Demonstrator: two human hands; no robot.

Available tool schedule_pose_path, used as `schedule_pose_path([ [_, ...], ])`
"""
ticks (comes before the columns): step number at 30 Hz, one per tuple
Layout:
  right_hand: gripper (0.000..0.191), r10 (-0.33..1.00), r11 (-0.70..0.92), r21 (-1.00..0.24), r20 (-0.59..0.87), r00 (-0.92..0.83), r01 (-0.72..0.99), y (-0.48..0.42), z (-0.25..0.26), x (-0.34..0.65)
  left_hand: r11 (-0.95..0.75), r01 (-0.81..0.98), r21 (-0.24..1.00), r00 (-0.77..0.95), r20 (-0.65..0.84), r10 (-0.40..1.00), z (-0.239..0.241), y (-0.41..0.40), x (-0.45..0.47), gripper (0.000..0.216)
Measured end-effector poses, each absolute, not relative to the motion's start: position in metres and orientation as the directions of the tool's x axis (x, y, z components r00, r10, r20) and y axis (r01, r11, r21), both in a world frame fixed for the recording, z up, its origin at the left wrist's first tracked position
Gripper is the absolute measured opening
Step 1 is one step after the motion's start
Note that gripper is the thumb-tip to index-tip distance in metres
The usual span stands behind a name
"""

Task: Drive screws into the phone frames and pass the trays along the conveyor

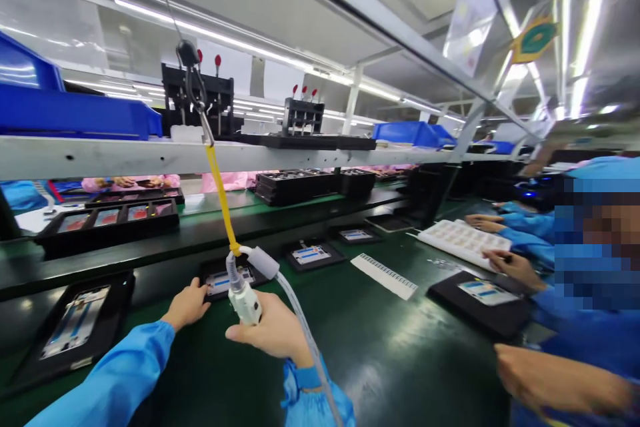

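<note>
My right hand (280, 325) is wrapped round a white electric screwdriver (245, 303), which hangs from a yellow strap (220, 200) and trails a grey cable (300, 313). Just behind the screwdriver lies a black fixture (263, 275) with a silver phone frame (217, 283) in it, carrying blue strips. The screwdriver hides part of this frame, and its tip is out of sight. At the fixture's left end, my left hand (190, 307) grips the edge with its fingers close together.
Another black fixture with a phone frame (77, 320) lies left; similar fixtures (313, 255) stand behind right. A white label strip (384, 275) lies on the green bench (390, 347). At right, co-workers' hands (515, 269) work near a white tray (463, 240). A shelf (100, 157) crosses above.
</note>
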State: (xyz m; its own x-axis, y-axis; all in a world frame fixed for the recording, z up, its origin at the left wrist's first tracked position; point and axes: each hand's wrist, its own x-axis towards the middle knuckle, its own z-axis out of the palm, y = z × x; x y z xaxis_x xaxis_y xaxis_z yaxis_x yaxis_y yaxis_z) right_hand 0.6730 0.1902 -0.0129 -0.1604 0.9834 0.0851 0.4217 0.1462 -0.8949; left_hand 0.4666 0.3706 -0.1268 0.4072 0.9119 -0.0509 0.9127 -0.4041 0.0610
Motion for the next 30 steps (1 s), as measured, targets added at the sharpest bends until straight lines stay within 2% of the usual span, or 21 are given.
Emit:
schedule_pose_path([
  [6,0.027,0.985,0.163,-0.859,0.115,-0.128,0.484,0.188,-0.009,0.671,-0.404,0.915,0.026,0.405,-0.074,0.912,-0.141,0.38,0.44,0.032],
  [11,0.028,0.981,0.161,-0.86,0.087,-0.172,0.484,0.185,-0.005,0.668,-0.403,0.91,0.103,0.411,-0.076,0.909,-0.146,0.382,0.433,0.029],
  [17,0.028,0.981,0.182,-0.849,0.125,-0.146,0.496,0.185,-0.005,0.669,-0.343,0.919,0.194,0.348,0.012,0.938,-0.135,0.366,0.406,0.031],
  [21,0.025,0.979,0.197,-0.847,0.142,-0.148,0.494,0.184,-0.006,0.667,-0.314,0.922,0.226,0.326,-0.016,0.945,-0.14,0.355,0.411,0.033],
  [26,0.022,0.964,0.239,-0.856,0.152,-0.219,0.458,0.18,-0.005,0.665,-0.292,0.932,0.214,0.308,-0.047,0.95,-0.151,0.353,0.43,0.035],
  [30,0.023,0.969,0.235,-0.851,0.165,-0.185,0.47,0.18,-0.004,0.667,-0.298,0.939,0.173,0.309,-0.041,0.95,-0.148,0.352,0.429,0.034],
])
